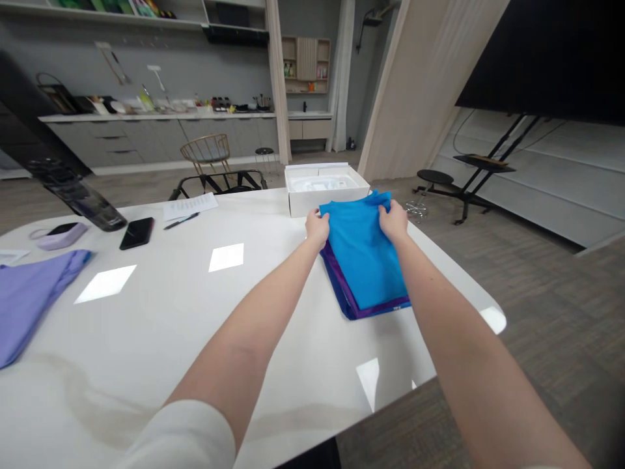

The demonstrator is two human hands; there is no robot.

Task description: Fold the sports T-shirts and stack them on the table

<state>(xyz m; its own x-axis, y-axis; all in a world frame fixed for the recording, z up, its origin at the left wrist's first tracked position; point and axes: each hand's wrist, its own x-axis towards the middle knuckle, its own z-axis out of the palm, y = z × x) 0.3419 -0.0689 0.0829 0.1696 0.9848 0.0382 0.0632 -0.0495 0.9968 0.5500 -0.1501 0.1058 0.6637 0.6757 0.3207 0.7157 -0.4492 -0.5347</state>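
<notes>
Across the white bench (161,326), I had the left hand (317,229) and right hand (393,221) gripping the far corners of a folded blue cloth (364,254), its long axis running 12-to-6 o'clock, lying over a purple-edged navy garment (349,293).

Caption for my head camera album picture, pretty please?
Left hand and right hand hold blue cloth on purple-edged navy cloth beside an open white box.

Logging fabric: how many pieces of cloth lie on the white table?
Three: bright blue cloth under left hand and right hand, purple-edged navy cloth beneath it, lilac cloth at far left. Stack may hide more.
</notes>
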